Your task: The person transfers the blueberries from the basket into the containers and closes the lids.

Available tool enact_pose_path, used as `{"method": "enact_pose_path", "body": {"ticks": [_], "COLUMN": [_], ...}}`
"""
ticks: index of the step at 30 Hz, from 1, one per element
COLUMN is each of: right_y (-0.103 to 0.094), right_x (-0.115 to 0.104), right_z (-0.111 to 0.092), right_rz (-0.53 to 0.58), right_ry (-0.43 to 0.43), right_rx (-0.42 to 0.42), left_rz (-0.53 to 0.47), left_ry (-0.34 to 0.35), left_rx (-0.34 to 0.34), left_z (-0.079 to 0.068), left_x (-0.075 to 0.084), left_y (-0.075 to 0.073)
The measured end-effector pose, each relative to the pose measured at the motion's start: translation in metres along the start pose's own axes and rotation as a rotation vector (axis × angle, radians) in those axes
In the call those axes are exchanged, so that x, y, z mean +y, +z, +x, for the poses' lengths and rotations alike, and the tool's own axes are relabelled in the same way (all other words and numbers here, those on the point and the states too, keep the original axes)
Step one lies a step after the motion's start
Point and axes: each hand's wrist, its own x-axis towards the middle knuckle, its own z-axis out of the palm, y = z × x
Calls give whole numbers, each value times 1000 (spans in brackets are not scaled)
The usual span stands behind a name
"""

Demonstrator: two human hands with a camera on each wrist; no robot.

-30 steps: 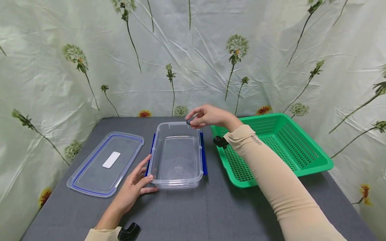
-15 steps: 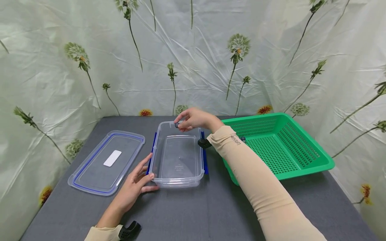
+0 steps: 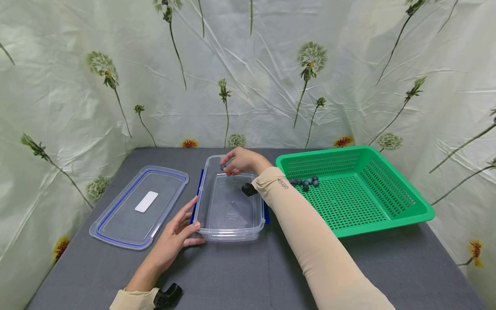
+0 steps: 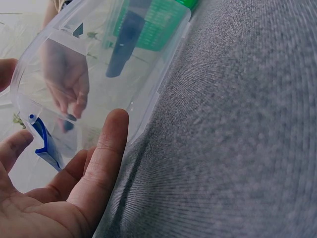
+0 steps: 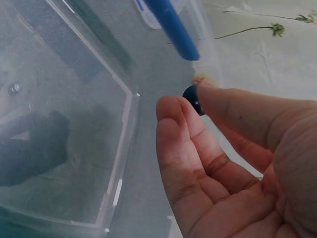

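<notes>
In the head view my right hand (image 3: 242,161) pinches a blueberry (image 3: 223,166) over the far left part of the clear plastic food container (image 3: 232,230). The right wrist view has the dark blueberry (image 5: 193,100) between thumb and fingertips. My left hand (image 3: 172,243) rests against the container's near left corner, its thumb at the rim and its fingers fairly straight along the side. Blue clips (image 4: 47,146) hang from the container's sides. Several blueberries (image 3: 305,184) lie at the left of the green basket (image 3: 381,221); the right sleeve may hide others.
A clear lid (image 3: 124,232) with a blue seal and a white label lies on the grey cloth (image 3: 232,275), left of the container. The basket stands to the right, and a flower-printed curtain (image 3: 263,86) hangs behind the table.
My right hand has moved left and slightly nearer with the blueberry, in over the container. The basket's blueberries have come into sight from behind the arm. My left hand stays at the container.
</notes>
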Motion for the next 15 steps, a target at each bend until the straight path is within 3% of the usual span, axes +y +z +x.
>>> {"method": "enact_pose_path", "body": {"ticks": [7,15], "right_y": [15,24], "right_x": [1,0], "right_z": [8,13], "right_rz": [-30,4], "right_ry": [62,71], "right_rx": [-23,-32], "left_rz": [2,3], "left_ry": [-15,-9], "left_rx": [1,-5], "left_z": [-1,-1], "left_x": [2,2], "left_y": [1,0]}}
